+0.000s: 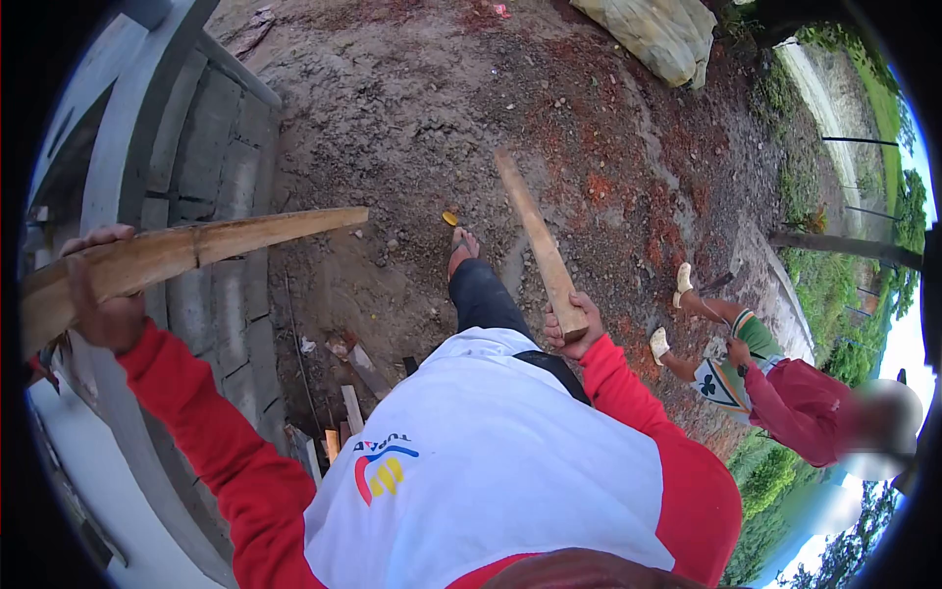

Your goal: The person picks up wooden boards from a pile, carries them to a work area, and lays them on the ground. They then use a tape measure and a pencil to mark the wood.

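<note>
My left hand (110,306) is closed around a long split-bamboo slat (231,239) that has a dark node ring across it. Its narrow end points right over the ground, while the wide end runs out at the left edge of view, beside the block wall. In my right hand (581,332) is a shorter wooden stick (535,236), gripped near its thick lower end. The fingers wrap under and around it, and its far end slants up and away over the dirt. The two pieces are apart.
A grey block wall (211,187) with a post stands at left. Wood scraps (353,407) lie at its foot. A person (785,393) in a red top stands at right, holding a dark long object. A pale sack (657,34) lies on the gravelly ground ahead.
</note>
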